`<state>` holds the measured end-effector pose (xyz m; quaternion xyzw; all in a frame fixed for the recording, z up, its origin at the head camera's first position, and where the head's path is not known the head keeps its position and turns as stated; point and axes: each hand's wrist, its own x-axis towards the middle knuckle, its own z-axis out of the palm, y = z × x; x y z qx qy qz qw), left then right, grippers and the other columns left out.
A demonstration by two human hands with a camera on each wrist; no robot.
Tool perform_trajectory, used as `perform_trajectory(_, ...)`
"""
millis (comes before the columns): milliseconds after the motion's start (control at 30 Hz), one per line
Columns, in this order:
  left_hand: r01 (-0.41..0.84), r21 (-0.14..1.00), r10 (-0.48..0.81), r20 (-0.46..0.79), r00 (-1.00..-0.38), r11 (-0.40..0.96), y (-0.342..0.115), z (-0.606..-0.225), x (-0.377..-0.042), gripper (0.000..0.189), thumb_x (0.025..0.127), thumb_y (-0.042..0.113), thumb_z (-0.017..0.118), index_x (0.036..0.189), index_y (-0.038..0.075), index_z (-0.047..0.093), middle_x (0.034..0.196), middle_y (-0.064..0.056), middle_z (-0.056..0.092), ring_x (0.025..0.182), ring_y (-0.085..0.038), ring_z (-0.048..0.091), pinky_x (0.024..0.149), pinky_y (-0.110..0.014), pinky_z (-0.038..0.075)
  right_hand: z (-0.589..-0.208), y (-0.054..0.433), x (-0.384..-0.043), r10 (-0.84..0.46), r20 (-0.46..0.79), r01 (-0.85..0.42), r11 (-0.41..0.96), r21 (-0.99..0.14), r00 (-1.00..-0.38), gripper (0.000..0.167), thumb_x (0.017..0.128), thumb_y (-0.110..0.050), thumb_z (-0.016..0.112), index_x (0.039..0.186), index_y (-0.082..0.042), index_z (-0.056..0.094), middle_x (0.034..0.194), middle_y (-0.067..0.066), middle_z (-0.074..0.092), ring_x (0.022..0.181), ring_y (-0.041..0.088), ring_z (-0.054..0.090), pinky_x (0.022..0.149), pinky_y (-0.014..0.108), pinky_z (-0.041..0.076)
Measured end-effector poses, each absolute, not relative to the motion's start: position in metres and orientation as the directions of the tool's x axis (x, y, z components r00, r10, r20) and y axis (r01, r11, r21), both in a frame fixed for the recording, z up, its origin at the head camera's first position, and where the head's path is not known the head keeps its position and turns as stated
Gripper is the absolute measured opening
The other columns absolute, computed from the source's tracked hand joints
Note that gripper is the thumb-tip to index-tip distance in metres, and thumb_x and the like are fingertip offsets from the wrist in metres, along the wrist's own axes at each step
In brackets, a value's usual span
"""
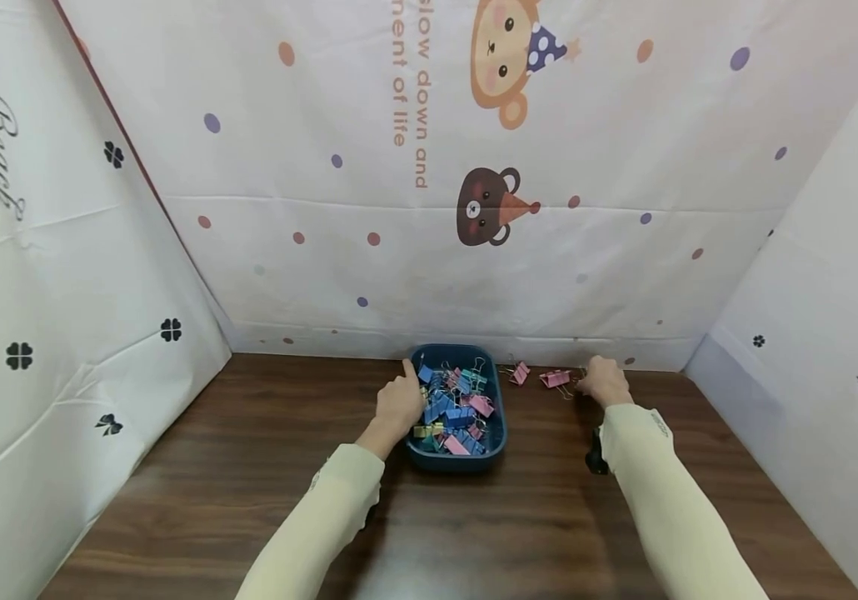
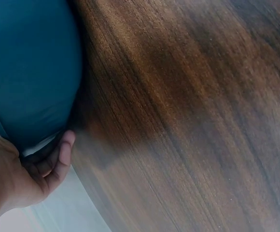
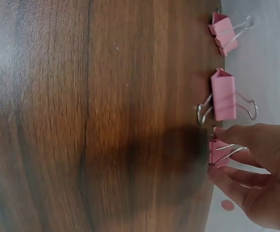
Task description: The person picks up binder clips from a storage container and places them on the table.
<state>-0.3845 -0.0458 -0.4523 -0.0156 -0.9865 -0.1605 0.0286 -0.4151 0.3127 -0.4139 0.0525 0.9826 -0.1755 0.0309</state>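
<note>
Most in, three out

From where I stand, the work looks well along. A heap of clips [image 1: 459, 417] in blue, pink, teal and yellow lies in the blue bin [image 1: 451, 464] on the table [image 1: 249, 500]. Three pink ones are outside it, in a loose row by the foot of the wall sheet [image 1: 324, 275]: a near clip [image 1: 521, 372] just beside the bin, a middle clip [image 1: 555, 378], and an end clip [image 3: 220, 153] pinched between thumb and fingers of the right hand [image 1: 606, 382]. Whether that one is off the wood, I can't tell. The other two lie untouched, so I'd judge that these three are all that is left, as far as anything in sight goes. The left hand [image 1: 396, 406] seems to be holding the bin by its side.

Only the head view shows the bin's contents, but there the right hand all but hides its own clip. The right wrist view gives it away, pink body and wire handles both, and shows the middle clip's handles splayed apart. The left wrist view has no clips in it; what it offers is the bin's outer wall and fingers curled against it, which from above are hidden behind the back of that hand.
</note>
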Motion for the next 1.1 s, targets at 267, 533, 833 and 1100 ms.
perform_trajectory(267,0.042,0.312,0.016,0.086,-0.996,0.949,-0.044,-0.447,-0.385,0.077,0.099,0.022,0.065,0.159,-0.004,0.025,0.055,-0.007,0.052,0.044,-0.02,0.049,0.049,-0.034,0.051,-0.419,0.306,-0.426,0.071,-0.05,0.084,0.935,-0.345,-0.996,0.023,0.093,-0.011,0.056,0.073,0.0,0.054,0.075,0.017,0.059,0.065,0.026,0.053,0.053,0.035,0.044)
perform_trajectory(533,0.047,0.314,0.023,0.079,-0.997,0.948,-0.045,-0.448,-0.384,0.076,0.099,0.022,0.065,0.159,-0.005,0.025,0.055,-0.007,0.052,0.044,-0.02,0.05,0.048,-0.033,0.049,-0.42,0.29,-0.434,0.062,-0.043,0.072,0.943,-0.324,-0.997,0.02,0.092,-0.011,0.058,0.075,0.001,0.057,0.093,0.031,0.066,0.072,0.031,0.059,0.057,0.04,0.049)
perform_trajectory(833,0.041,0.312,0.02,0.071,-0.997,0.949,-0.043,-0.453,-0.382,0.077,0.099,0.023,0.065,0.159,-0.004,0.026,0.055,-0.007,0.052,0.045,-0.019,0.051,0.052,-0.035,0.054,-0.423,0.276,-0.432,0.047,-0.014,0.049,0.945,-0.323,-0.999,0.019,0.091,-0.012,0.063,0.082,0.005,0.062,0.099,0.033,0.068,0.075,0.032,0.06,0.063,0.044,0.051)
perform_trajectory(1100,0.035,0.33,0.007,0.084,-0.996,0.943,-0.044,-0.447,-0.38,0.073,0.099,0.02,0.063,0.158,-0.005,0.027,0.057,-0.009,0.053,0.046,-0.02,0.051,0.054,-0.036,0.055,-0.387,0.266,-0.429,0.017,-0.011,0.019,0.965,-0.262,-1.0,0.027,0.092,-0.007,0.063,0.108,0.015,0.064,0.116,0.04,0.063,0.093,0.047,0.068,0.068,0.05,0.056)
